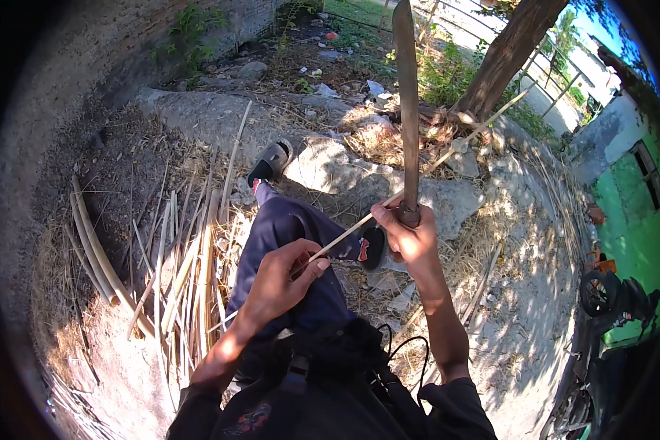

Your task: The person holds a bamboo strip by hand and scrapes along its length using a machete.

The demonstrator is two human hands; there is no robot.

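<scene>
My right hand point(412, 238) is closed round the handle of a machete point(408, 110), whose long, dark blade points upward. A thin, pale bamboo strip point(347, 232) slants across in front of me, from my left hand point(279, 282) up to the far right. It passes at the thumb of my right hand, beside the base of the blade. The fingers and thumb of my left hand pinch the strip near its lower part. My dark-trousered leg point(275, 242) lies bent beneath the strip.
Split bamboo strips point(191, 282) lie in a pile at my left, next to thicker curved bamboo pieces point(95, 246). Flat rocks point(323, 165) and dry litter cover the ground ahead. A tree trunk point(507, 55) leans at the far right; a brick wall point(103, 51) runs at the far left.
</scene>
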